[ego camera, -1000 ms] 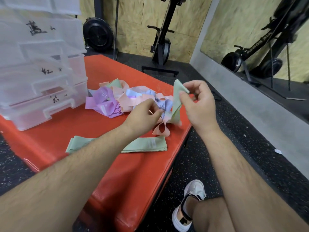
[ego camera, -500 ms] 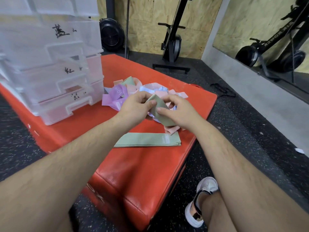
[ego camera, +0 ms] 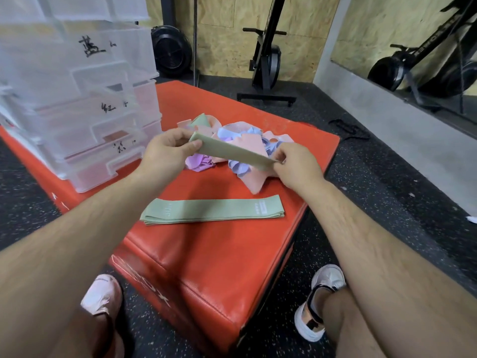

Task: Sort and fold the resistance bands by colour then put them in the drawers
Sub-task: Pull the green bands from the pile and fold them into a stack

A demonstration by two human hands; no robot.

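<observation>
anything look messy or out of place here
Only the heap of mixed-colour bands at the far side of the red box: tangled and unsorted. The green bands near the front lie flat and neat.

Colours in front of me: pastels on red.
Sage-green band [ego camera: 232, 151] I'm holding matches folded green band [ego camera: 211, 211] w/ pale print; pile [ego camera: 254, 180] pink, lilac-blue & purple; box [ego camera: 206, 259] red-orange; drawers [ego camera: 77, 112] clear w/ black marker script; floor [ego camera: 387, 192] black, white-flecked.

Gym: speckled rubber floor [ego camera: 374, 182], red padded box [ego camera: 206, 259], probably upright rowing machines [ego camera: 267, 60].
</observation>
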